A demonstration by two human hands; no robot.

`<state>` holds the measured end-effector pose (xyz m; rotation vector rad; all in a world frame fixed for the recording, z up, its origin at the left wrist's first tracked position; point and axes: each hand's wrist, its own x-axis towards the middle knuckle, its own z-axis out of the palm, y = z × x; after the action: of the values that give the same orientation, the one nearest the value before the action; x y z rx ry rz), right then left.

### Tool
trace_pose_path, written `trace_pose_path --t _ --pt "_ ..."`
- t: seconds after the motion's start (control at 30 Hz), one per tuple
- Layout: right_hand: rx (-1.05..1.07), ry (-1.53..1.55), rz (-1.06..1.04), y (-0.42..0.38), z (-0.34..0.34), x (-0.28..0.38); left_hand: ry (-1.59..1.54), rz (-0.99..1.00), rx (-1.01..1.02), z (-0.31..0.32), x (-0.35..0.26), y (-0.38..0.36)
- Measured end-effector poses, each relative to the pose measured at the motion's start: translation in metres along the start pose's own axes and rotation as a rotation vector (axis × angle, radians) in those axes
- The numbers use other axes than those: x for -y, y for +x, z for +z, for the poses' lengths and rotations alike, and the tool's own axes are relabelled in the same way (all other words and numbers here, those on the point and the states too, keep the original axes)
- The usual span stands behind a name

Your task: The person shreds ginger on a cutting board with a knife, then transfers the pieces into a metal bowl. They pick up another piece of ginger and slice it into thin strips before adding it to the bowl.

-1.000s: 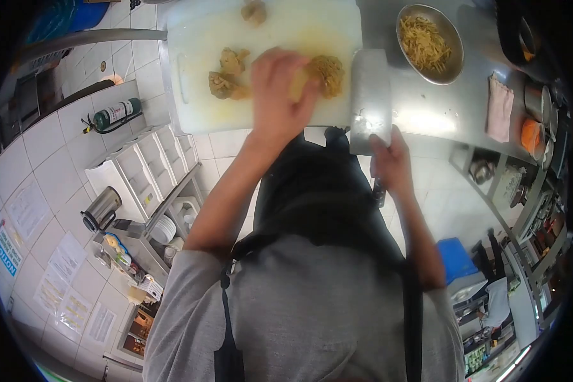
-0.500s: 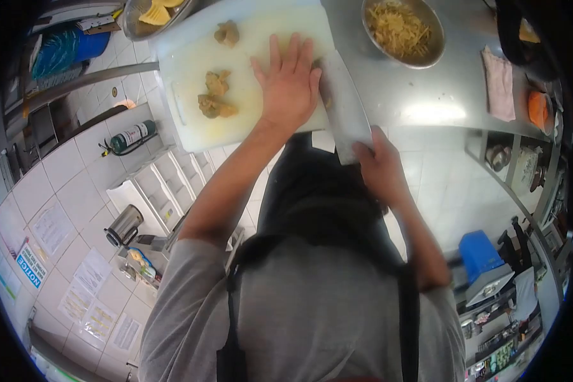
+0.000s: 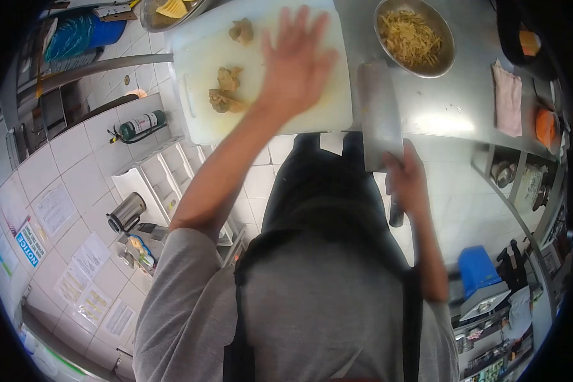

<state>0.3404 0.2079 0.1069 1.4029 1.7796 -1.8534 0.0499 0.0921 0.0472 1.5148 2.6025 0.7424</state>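
My left hand (image 3: 297,73) is over the white cutting board (image 3: 200,41), fingers spread and a little blurred by motion. On the board to its left lie a few wet-looking brownish-yellow chunks of food: one (image 3: 241,30) toward the far side and a pair (image 3: 226,90) closer to me. With my right hand (image 3: 407,181) I grip a cleaver (image 3: 380,114) by its dark handle near the blade. Its wide blade points away from me, just off the board's right edge and partly over the steel counter (image 3: 439,105).
Right of the board stands a metal bowl (image 3: 449,60) of yellowish shredded strips. Another metal bowl (image 3: 161,23) with yellow pieces sits at the far left corner. A folded pink cloth (image 3: 507,99) and an orange item (image 3: 545,129) lie farther right.
My left hand has shifted away from me across the board, fingers still spread. My right hand has swung the cleaver off the board's edge to the right and straightened it.
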Motion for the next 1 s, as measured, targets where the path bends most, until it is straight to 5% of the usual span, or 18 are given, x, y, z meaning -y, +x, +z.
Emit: trace_pose_path --t 0.13,0.23,0.3,0.33,0.4,0.53,0.6,0.83,0.9,1.0 --pt "-0.028 -0.114 -0.143 0.002 -0.01 -0.017 0.126 0.063 0.113 0.03 -0.002 -0.011" --pt "-0.003 -0.065 -0.052 -0.009 -0.013 -0.001 0.097 0.061 0.168 0.029 0.011 -0.007" --pt "0.045 -0.022 -0.006 -0.015 -0.012 0.008 -0.591 -0.151 0.066 0.028 0.036 0.003" --pt "0.043 -0.021 -0.004 -0.016 -0.012 0.011 -0.593 -0.15 0.069 0.008 0.04 0.007" --pt "0.074 -0.073 -0.049 -0.016 -0.012 0.016 -0.574 -0.307 0.056 -0.045 0.038 0.024" --pt "0.058 -0.105 -0.079 -0.014 -0.008 0.016 -0.235 -0.281 0.257 -0.027 0.019 0.022" --pt "0.015 -0.103 -0.074 -0.015 -0.011 0.011 0.126 0.06 0.109 0.015 0.005 -0.001" --pt "-0.013 -0.069 -0.113 -0.023 -0.011 0.018 0.126 0.16 0.139 0.023 0.019 0.0" --pt "-0.023 -0.052 -0.081 -0.026 0.0 0.03 -0.832 -0.235 -0.004 0.003 0.04 0.003" --pt "-0.029 -0.284 -0.068 -0.02 0.011 0.051 -0.823 -0.287 -0.078 -0.034 0.059 -0.018"
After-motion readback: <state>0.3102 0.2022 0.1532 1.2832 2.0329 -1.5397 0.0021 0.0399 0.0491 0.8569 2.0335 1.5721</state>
